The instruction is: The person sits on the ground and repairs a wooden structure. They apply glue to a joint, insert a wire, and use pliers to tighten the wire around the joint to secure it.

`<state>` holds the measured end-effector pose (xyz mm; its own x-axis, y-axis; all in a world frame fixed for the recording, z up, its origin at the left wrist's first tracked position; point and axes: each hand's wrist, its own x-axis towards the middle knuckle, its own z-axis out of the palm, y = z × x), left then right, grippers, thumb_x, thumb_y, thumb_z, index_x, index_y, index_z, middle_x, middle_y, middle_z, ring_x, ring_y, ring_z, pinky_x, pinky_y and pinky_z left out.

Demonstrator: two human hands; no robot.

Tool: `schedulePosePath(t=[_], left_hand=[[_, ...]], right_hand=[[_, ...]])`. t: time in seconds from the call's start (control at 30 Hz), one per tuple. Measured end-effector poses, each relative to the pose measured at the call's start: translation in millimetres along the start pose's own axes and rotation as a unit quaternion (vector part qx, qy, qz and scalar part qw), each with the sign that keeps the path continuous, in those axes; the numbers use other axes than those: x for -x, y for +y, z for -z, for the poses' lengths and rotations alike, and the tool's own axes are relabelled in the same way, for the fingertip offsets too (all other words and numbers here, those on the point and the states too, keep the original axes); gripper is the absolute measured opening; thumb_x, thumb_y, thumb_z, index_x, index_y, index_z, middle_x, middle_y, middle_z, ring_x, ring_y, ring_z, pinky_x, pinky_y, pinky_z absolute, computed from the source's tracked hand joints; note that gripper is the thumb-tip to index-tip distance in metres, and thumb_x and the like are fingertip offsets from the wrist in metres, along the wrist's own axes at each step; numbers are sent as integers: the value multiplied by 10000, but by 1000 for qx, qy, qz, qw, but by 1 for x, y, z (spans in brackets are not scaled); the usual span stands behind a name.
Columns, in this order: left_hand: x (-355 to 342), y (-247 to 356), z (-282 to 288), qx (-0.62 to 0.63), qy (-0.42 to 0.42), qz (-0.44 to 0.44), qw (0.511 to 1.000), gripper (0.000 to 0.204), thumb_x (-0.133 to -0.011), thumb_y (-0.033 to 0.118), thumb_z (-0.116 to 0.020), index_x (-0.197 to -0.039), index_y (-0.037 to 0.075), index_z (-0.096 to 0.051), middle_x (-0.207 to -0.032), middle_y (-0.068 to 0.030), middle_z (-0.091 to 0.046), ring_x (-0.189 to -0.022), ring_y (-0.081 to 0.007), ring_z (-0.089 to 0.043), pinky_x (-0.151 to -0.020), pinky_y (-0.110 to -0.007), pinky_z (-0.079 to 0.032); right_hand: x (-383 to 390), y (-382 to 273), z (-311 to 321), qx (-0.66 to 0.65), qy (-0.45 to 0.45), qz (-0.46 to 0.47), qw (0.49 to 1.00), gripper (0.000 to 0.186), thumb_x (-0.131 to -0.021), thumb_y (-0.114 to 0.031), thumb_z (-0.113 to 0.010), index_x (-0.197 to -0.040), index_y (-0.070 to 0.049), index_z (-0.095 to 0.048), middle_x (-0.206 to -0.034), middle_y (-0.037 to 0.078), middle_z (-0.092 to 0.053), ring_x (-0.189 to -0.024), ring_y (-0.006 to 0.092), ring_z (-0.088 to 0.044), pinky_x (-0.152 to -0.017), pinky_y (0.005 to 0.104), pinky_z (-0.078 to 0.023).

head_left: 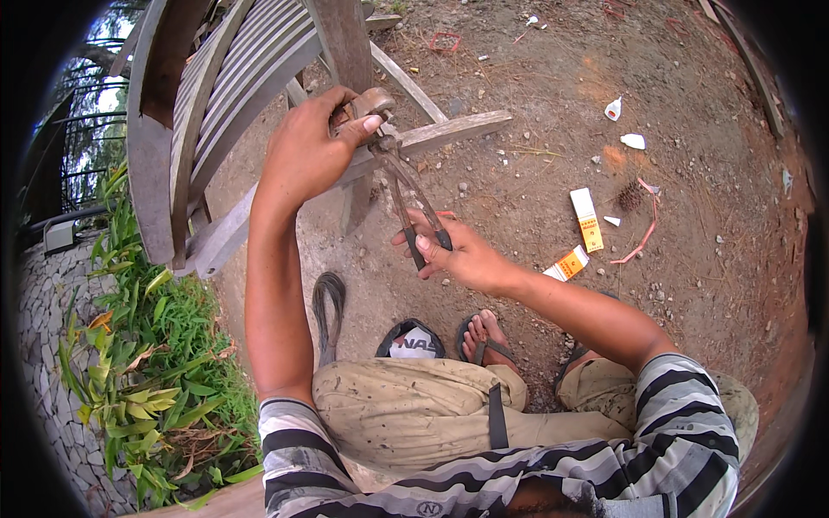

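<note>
A weathered wooden slatted chair [246,95] leans at the upper left. My left hand [306,151] is closed round a rounded brown end piece [373,102] beside the chair's post, thumb across it. My right hand [462,255] grips the dark-sleeved handles of rusty pincers [399,186], which are slightly spread. The head of the pincers sits just below my left thumb, against the chair's wood. What the jaws hold, if anything, is too small to make out.
A coil of grey wire [328,315] and a dark pouch with a white patch [414,341] lie before my knees. Rightward are torn orange-white cartons [587,220], small white bottles [633,141], a pine cone [632,195] and red string [643,233]. Plants [147,397] border the left.
</note>
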<state>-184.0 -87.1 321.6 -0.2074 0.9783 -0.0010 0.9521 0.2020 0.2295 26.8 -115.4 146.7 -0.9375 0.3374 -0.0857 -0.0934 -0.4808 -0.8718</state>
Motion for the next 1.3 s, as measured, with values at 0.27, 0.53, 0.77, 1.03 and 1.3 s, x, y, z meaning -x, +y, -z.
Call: schedulePosePath(t=[0.27,0.53,0.77,1.03,1.3], left_hand=[[0,1,1,3,-2,5,1000,457,-891,412,-747,-1153,39,-713,-1003,-213,-725,-966,-405,-691,-837,-468,-512],[3,1,1,11,4,22,1000,471,-877,405,-765,-1154,27,-713,-989,-213,-730,-956,-403,-696,-837,-466,-514],[14,22,-7,-78,268,-118,953,338,-886,298,-789,-1054,12,-725,-896,-177,-719,-817,-396,-675,-765,-446,-522],[109,-20,-122,318,116,102,935,329,-1041,308,-655,-1184,14,-617,-1125,-152,-689,-1020,-267,-667,-877,-360,-524],[57,3,-129,599,28,46,799,464,-1013,429,-688,-1205,17,-591,-1088,-93,-690,-1075,-179,-657,-944,-350,-520]], right_hand=[[3,-12,2,-218,-108,-56,968,616,-1114,-362,-497,-1615,-50,-322,-1215,93,-610,-1112,194,-609,-857,343,-539],[-13,7,-22,208,200,30,957,292,-1068,-290,-595,-1156,-12,-578,-812,90,-611,-768,215,-648,-715,362,-498],[-49,28,-30,266,397,159,864,257,-962,-138,-715,-1109,-20,-541,-876,227,-650,-759,450,-655,-680,495,-492],[-72,49,-35,266,445,198,832,252,-936,-77,-721,-1105,-21,-543,-861,225,-664,-794,459,-669,-667,498,-498],[-63,45,-36,311,418,191,832,466,-879,-67,-722,-1294,-16,-516,-1051,264,-682,-932,489,-682,-750,536,-521]])
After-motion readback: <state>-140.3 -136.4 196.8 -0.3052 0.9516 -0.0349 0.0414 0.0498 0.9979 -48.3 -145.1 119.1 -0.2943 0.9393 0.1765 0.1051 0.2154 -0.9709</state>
